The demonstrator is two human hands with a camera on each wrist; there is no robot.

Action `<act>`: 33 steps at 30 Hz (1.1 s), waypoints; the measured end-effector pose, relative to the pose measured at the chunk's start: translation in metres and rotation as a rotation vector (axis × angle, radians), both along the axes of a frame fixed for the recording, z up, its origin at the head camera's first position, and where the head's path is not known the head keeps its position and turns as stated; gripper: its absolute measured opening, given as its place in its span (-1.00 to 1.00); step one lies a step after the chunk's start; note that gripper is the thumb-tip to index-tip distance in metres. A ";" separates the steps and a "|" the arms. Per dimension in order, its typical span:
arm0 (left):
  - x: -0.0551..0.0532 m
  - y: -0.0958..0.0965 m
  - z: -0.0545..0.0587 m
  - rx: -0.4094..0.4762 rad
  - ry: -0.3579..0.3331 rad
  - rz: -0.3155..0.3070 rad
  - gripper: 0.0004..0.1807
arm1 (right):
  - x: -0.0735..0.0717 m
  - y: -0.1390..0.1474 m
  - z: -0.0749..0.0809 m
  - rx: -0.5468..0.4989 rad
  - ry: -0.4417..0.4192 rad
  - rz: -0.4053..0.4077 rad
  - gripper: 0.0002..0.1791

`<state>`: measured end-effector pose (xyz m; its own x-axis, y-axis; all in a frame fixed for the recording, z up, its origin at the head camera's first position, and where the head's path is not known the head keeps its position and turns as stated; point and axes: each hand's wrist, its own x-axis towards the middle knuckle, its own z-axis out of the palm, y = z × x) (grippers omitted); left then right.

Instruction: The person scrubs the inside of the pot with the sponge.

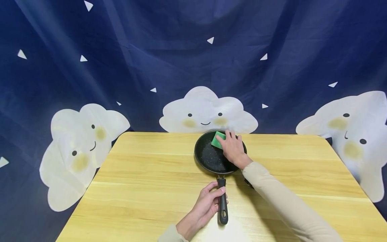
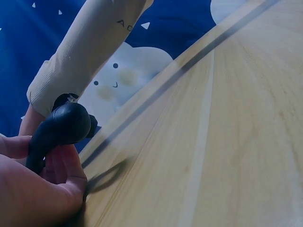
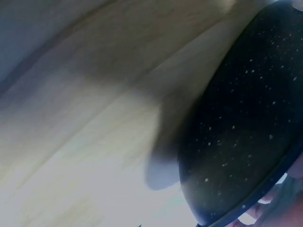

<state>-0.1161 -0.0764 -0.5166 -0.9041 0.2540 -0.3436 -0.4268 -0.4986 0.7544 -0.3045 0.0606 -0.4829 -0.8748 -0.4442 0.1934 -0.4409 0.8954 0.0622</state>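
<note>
Left grip [image 1: 207,202] round the pan's handle, right grip [image 1: 233,148] holding a green sponge inside the pan.
The left grip is closed about the black handle [image 1: 223,213], thumb on top, with the handle's holed end sticking out on the near side of it. The pan [image 1: 211,159], black with pale specks, lies ahead of this grip and below the right one. The right grip has thumb and fingers on the sponge [image 1: 216,142], which sits just to its left, toward the pan's far side. Beneath both grips is a pale wooden bench [image 1: 151,174]; whether the pan's base touches it, I cannot tell. Beyond the right grip hangs a dark blue curtain [image 1: 181,50] printed with smiling clouds and white triangles.
</note>
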 end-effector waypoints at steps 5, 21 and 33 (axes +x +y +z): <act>-0.001 0.000 0.001 -0.010 -0.002 0.002 -0.67 | 0.000 0.003 0.001 0.008 0.012 0.025 -0.48; -0.001 0.000 -0.001 -0.011 0.002 -0.001 -0.68 | 0.007 0.012 0.005 0.052 -0.019 0.061 -0.52; -0.001 -0.001 0.000 -0.011 0.004 -0.005 -0.67 | 0.013 0.021 0.009 0.040 -0.034 0.102 -0.53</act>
<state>-0.1170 -0.0777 -0.5171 -0.9041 0.2548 -0.3430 -0.4265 -0.4882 0.7614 -0.2917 0.0814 -0.4741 -0.8304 -0.5379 0.1449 -0.5319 0.8429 0.0809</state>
